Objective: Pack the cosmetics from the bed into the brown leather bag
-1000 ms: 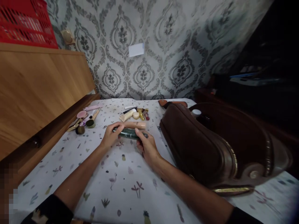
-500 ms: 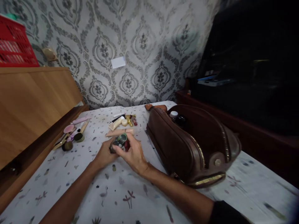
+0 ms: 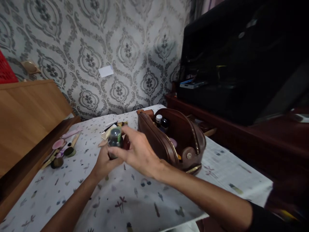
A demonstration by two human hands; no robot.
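Low over the table, both hands close around a small dark bottle point(image 3: 115, 139) with a rounded shiny top and some green on it. My left hand point(image 3: 105, 161) supports it from below and the left. From the right, my right hand point(image 3: 138, 149) grips it with thumb and bent fingers, which hide part of it. Just beyond lie a cream-coloured tube point(image 3: 108, 132) and other small cosmetics, partly covered by the hands. A brown leather toiletry bag point(image 3: 154, 137) stands unzipped to the right, with a white-capped bottle point(image 3: 158, 118) and a dark bottle point(image 3: 164, 123) inside.
Makeup brushes point(image 3: 70, 151) and a pink-faced round item point(image 3: 58, 144) lie at left on the patterned cloth point(image 3: 135, 206). A wooden panel point(image 3: 31, 109) borders the left side. A large black screen point(image 3: 229, 71) stands at right on a dark red cabinet point(image 3: 241, 138).
My view has swung to the right, so the bag appears further left. Both hands still hold the bottle, raised slightly and now covering more of the cosmetics behind.
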